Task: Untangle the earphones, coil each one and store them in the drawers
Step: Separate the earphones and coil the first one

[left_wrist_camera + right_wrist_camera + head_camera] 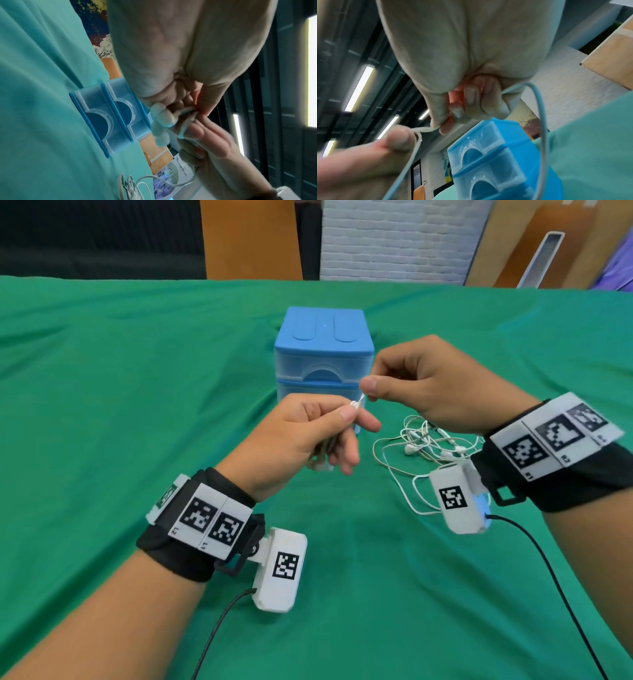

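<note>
My raised left hand [308,433] and right hand [435,385] pinch one thin white earphone cable [460,404] between thumb and forefinger above the green cloth [137,405], the tangled white earphones [424,446] beside the closed blue plastic drawers [323,354].

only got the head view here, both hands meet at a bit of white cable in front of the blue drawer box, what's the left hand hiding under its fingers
Observer: In the left wrist view, the left hand holds white earbuds bunched under its curled fingers.
Operator: does the right hand just pinch the tip
Observer: The right wrist view shows the right hand pinching the thin white cable between thumb and fingertip, and more cable loops out past its little finger and hangs down.
Operator: drawers open yet
Observer: From the left wrist, both translucent fronts of the blue plastic drawer box sit flush and look shut.
</note>
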`<state>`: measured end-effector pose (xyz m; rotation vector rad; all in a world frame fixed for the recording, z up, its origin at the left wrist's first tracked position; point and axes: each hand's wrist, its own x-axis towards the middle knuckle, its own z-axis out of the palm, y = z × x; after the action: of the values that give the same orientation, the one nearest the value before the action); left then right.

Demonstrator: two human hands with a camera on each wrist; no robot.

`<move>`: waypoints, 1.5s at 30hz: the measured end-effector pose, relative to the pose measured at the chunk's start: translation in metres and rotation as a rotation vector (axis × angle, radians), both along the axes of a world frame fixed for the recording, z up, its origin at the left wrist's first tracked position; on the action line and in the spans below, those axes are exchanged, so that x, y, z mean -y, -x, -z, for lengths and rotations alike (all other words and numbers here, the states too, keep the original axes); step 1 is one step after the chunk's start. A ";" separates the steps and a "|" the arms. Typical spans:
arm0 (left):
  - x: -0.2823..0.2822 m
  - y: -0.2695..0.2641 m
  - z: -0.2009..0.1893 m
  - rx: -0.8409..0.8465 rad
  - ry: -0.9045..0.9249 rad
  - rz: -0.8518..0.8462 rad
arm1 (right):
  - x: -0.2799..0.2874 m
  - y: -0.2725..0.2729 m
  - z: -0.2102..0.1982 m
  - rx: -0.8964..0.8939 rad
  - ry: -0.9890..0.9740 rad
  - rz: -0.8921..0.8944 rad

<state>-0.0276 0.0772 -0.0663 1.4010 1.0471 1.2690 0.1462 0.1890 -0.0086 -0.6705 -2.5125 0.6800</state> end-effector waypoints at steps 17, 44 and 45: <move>-0.012 0.007 0.005 0.192 -0.109 -0.309 | 0.031 0.014 0.023 0.288 0.140 -0.085; -0.006 0.005 -0.001 0.004 -0.114 -0.171 | 0.017 0.014 -0.011 -0.022 -0.082 0.053; -0.006 0.005 0.000 0.000 -0.112 -0.177 | 0.016 0.015 -0.008 -0.027 -0.084 0.057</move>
<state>-0.0326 0.0836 -0.0660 1.4162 1.1350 1.4750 0.1314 0.1732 -0.0002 -0.6946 -2.4722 0.5566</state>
